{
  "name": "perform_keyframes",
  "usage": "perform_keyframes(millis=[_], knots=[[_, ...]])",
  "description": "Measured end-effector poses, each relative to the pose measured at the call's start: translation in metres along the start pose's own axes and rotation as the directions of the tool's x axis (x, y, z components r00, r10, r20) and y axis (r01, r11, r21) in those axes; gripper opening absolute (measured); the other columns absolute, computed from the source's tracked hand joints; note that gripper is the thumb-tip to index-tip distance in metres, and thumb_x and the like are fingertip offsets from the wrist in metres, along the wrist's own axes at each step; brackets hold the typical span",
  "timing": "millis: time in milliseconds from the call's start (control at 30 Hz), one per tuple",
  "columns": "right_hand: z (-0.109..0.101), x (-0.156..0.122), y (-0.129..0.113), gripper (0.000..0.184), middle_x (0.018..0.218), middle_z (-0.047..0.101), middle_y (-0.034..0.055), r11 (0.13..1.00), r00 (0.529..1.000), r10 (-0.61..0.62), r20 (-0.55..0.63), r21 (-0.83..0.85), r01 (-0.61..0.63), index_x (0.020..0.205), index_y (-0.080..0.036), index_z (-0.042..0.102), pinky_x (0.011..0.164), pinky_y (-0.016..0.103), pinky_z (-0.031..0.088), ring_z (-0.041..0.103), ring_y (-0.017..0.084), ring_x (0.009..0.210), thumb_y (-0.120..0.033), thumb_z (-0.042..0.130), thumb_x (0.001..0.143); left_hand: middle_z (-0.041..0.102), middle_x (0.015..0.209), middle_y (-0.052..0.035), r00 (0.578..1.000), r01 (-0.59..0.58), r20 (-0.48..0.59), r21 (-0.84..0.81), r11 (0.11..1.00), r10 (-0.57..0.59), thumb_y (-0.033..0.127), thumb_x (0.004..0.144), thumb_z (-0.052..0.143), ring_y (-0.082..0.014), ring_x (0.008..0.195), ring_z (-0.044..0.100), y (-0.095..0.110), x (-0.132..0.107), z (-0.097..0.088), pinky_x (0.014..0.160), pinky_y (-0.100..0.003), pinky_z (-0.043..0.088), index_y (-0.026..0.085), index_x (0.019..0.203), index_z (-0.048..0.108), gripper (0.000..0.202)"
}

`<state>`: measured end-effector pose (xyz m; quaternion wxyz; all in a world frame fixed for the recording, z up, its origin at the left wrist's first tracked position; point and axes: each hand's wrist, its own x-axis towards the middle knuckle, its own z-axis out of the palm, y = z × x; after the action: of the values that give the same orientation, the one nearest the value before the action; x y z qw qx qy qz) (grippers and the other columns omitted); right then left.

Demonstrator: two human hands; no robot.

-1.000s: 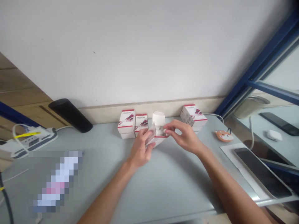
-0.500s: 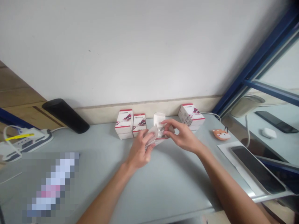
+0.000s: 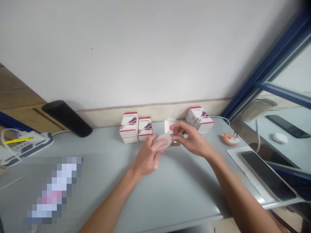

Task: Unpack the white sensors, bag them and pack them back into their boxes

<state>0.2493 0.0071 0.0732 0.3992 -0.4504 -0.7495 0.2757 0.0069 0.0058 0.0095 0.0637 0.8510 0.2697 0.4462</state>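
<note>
A small white carton [image 3: 163,143] with an opened lid flap [image 3: 169,124] is tilted over the desk, and my left hand [image 3: 147,155] grips it from the left with fingers and thumb wrapped round it. At the carton's open end is my right hand [image 3: 190,139], its thumb and fingers pinched together. What sits between those fingertips is too small and partly hidden. Behind the hands, against the wall, stand a taller stack of white and red boxes [image 3: 129,126] and a single-width box [image 3: 145,127] beside it. More such boxes [image 3: 200,117] are stacked behind my right hand.
At the left lie a black cylinder-like object [image 3: 68,118] and a white power strip [image 3: 26,147] with a yellow tag. To the right are an orange animal-face pouch [image 3: 230,139] and a phone [image 3: 267,174] on white paper. A blue-framed glass panel [image 3: 279,94] borders the desk's right side.
The carton has turned in my left hand, showing more of its printed side, and its flap has shifted right. My right hand has stayed at the opening, moving slightly right.
</note>
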Motion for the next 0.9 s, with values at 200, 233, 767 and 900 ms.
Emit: perform_keyframes(millis=[200, 233, 767, 900], knots=[[-0.001, -0.002, 0.007, 0.025, 0.086, 0.069, -0.0021, 0.998, 0.998, 0.054, 0.036, 0.029, -0.055, 0.117, -0.030, 0.066, 0.081, 0.034, 0.052, 0.064, 0.018, 0.082, -0.026, 0.069, 0.093, 0.051, 0.134, -0.0137, 0.996, 0.002, -0.092, -0.035, 0.999, -0.005, 0.006, 0.092, 0.059, -0.0286, 0.120, 0.060, -0.004, -0.007, 0.010, 0.097, -0.050, 0.056, 0.032, 0.151, 0.032, 0.070], [0.000, -0.002, 0.007, 0.026, 0.086, 0.069, -0.0022, 0.998, 0.998, 0.049, 0.040, 0.023, -0.050, 0.119, -0.030, 0.066, 0.081, 0.035, 0.052, 0.064, 0.018, 0.081, -0.027, 0.070, 0.093, 0.051, 0.133, -0.0141, 0.993, -0.004, -0.120, -0.047, 0.999, -0.002, 0.006, 0.092, 0.059, -0.0291, 0.121, 0.059, -0.005, -0.008, 0.012, 0.097, -0.051, 0.056, 0.031, 0.152, 0.032, 0.071], [0.037, 0.000, -0.003, 0.018, 0.095, 0.064, 0.0045, 0.970, 0.937, -0.013, -0.348, 0.224, 0.097, 0.098, -0.024, 0.066, 0.074, 0.032, 0.051, 0.059, 0.019, 0.085, -0.041, 0.060, 0.101, 0.052, 0.134, -0.0149, 0.987, 0.052, -0.146, -0.102, 0.993, -0.067, 0.012, 0.090, 0.068, -0.0278, 0.125, 0.060, 0.018, 0.001, 0.015, 0.098, -0.046, 0.057, 0.028, 0.145, 0.041, 0.064], [0.032, 0.006, 0.014, 0.022, 0.096, 0.064, 0.0021, 0.918, 0.938, 0.170, -0.301, 0.394, -0.040, 0.107, -0.025, 0.061, 0.065, 0.029, 0.052, 0.060, 0.016, 0.074, -0.045, 0.060, 0.100, 0.057, 0.115, -0.0090, 0.989, 0.098, -0.107, 0.000, 0.995, -0.097, 0.015, 0.091, 0.067, -0.0231, 0.102, 0.063, 0.016, 0.008, 0.000, 0.083, -0.037, 0.057, 0.027, 0.130, 0.051, 0.044]])
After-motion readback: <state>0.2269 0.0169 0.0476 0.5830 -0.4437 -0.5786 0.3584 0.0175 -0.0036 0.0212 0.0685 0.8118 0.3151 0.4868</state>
